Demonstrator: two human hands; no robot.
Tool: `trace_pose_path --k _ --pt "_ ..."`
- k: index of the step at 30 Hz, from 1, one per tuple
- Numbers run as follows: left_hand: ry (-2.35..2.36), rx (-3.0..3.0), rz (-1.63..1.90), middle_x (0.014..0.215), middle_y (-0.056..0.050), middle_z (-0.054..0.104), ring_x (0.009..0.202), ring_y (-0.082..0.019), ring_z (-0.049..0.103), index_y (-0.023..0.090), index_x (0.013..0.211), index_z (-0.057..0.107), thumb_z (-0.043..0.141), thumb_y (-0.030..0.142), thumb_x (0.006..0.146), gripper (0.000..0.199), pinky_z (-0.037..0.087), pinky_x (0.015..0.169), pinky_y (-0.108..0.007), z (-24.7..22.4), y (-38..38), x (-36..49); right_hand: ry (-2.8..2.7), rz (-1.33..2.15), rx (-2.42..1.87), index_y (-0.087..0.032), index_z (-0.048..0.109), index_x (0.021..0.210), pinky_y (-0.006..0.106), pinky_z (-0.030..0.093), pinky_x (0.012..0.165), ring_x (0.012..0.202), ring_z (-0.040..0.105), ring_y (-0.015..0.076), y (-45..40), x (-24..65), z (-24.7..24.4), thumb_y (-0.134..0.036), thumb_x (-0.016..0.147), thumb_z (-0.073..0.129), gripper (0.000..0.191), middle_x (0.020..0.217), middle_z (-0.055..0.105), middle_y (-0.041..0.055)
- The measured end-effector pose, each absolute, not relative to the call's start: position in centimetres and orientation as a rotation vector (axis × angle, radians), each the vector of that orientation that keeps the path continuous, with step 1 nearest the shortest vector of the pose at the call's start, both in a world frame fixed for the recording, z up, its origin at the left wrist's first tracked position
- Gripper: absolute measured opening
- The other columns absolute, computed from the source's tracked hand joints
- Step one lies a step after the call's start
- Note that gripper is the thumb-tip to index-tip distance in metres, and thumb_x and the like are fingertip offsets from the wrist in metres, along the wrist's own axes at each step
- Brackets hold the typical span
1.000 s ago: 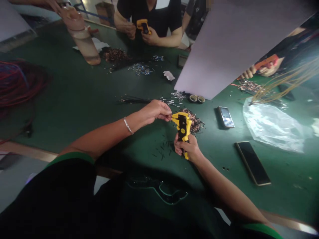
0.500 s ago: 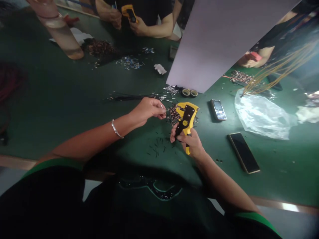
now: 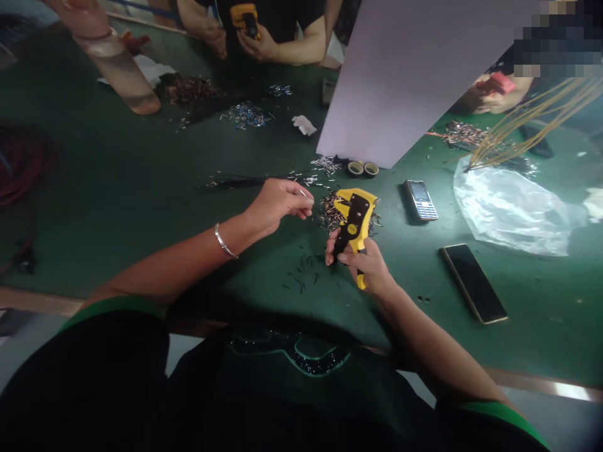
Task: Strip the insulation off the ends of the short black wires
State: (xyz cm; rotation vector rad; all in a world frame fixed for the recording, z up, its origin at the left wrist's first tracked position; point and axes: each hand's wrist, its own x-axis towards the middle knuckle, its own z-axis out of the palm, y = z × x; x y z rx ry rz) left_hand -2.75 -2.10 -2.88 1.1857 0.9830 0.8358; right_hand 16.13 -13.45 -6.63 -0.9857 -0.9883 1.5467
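Observation:
My right hand [image 3: 370,263] is wrapped round the handles of a yellow and black wire stripper [image 3: 354,216], its jaws pointing up and to the left. My left hand [image 3: 285,202] is closed in a pinch on a small silvery piece [image 3: 303,193], too small to make out fully. Just left of the stripper, and partly under it, lies a pile of short dark wire bits with coppery ends [image 3: 330,210]. Behind my left hand is a bundle of thin black wires [image 3: 245,182] with shiny tips. Black scraps [image 3: 301,273] are scattered in front of the pile.
A pile of silvery terminals [image 3: 326,164] and two tape rolls [image 3: 362,169] sit by a pale upright panel [image 3: 377,81]. On the right are a keypad phone [image 3: 421,201], a smartphone [image 3: 473,282] and a plastic bag [image 3: 513,210]. Co-workers' hands [image 3: 261,45] hold tools across the table.
The view has shifted slightly. Both hands keep their holds, the left a little further from the stripper's jaws. Across the table, a co-worker's yellow tool has turned.

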Motion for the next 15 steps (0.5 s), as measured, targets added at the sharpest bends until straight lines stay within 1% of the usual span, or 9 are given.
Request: trace_pose_path --k 6,11,15 --pt "0.977 1.154 0.818 0.057 -0.004 0.064 0.057 -0.013 0.063 0.011 0.068 0.064 0.072 0.008 0.066 0.008 0.052 0.062 -0.032 -2.9 -2.4 -2.6 -0.959 1.489 -0.967 -0.018 0.061 0.097 0.038 0.049 0.066 0.065 0.059 0.0185 -13.3 15.9 -6.1 -0.019 0.064 0.072 0.035 0.083 0.066 0.0034" --pt "0.931 1.163 0.748 0.057 -0.005 0.066 0.054 -0.013 0.063 0.011 0.068 0.065 0.070 0.008 0.066 0.006 0.051 0.058 -0.030 -3.5 -3.4 -2.1 -0.948 1.412 -0.944 -0.019 0.062 0.097 0.041 0.051 0.070 0.069 0.062 0.0203 -13.3 15.7 -5.2 -0.022 0.065 0.069 0.033 0.096 0.070 0.0077" --pt "0.897 1.175 0.718 0.061 -0.004 0.067 0.055 -0.011 0.063 0.012 0.071 0.067 0.073 0.013 0.067 0.008 0.051 0.058 -0.027 -4.2 -4.5 -1.5 -0.942 1.368 -0.968 -0.020 0.063 0.101 0.044 0.054 0.075 0.077 0.064 0.0227 -13.4 15.7 -4.9 -0.023 0.066 0.066 0.036 0.104 0.070 0.0082"
